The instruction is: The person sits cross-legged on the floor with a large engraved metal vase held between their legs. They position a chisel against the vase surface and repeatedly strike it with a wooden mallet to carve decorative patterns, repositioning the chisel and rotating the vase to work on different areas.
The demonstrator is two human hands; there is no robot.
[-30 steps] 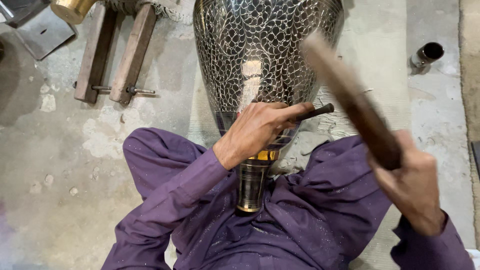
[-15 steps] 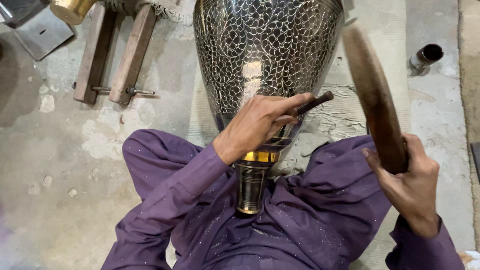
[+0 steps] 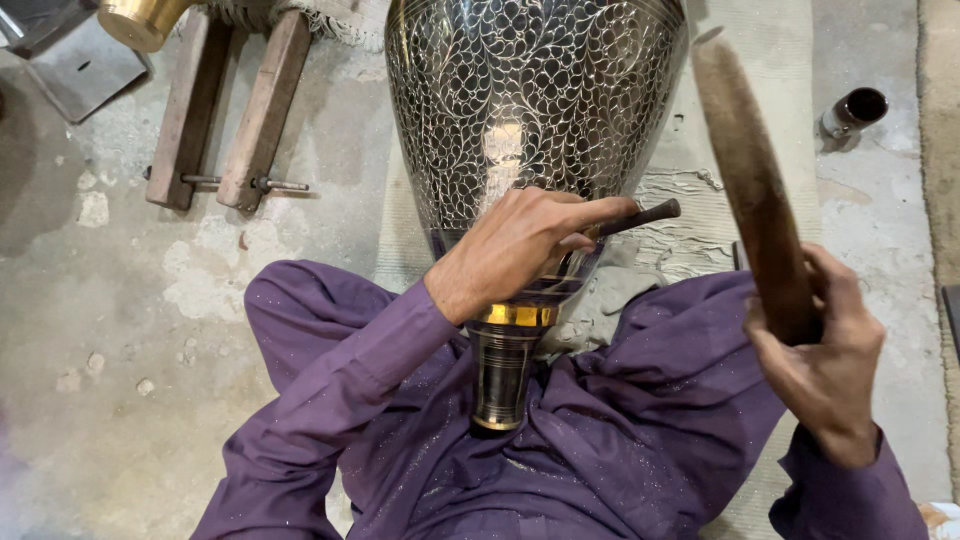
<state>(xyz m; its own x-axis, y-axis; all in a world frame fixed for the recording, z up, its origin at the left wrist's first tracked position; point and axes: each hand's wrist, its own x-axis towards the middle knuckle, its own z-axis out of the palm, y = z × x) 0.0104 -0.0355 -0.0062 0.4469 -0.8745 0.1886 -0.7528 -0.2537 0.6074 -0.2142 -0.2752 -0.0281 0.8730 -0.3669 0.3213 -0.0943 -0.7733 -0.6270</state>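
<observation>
Head camera looks down on a seated person in purple clothing (image 3: 600,450), and the engraved metal vase (image 3: 530,110) lying across the lap serves as the landmark for everything else. Nearest the viewer, the vase's ringed neck (image 3: 500,370) points toward the body, resting between the purple-clad legs. To the right of the neck, the right hand (image 3: 820,350) is wrapped around the lower end of a worn wooden mallet (image 3: 750,180), which stands raised and tilted, clear of the vase. Just above the neck, over the vase's shoulder, the left hand (image 3: 520,250) is pinched around a dark metal chisel (image 3: 640,215); the chisel's butt sticks out to the right, and its tip is hidden behind the fingers, so contact with the vase cannot be confirmed. The vase body, covered in fine leaf-pattern engraving, stretches away from the person over a pale mat (image 3: 690,200) on the concrete floor (image 3: 120,330). Left of the vase's far end lie two wooden blocks joined by a bolt (image 3: 230,110). Beyond those, at the far left corner, sits a brass vessel (image 3: 140,20). Right of the vase's far end stands a small dark cup (image 3: 855,110).
</observation>
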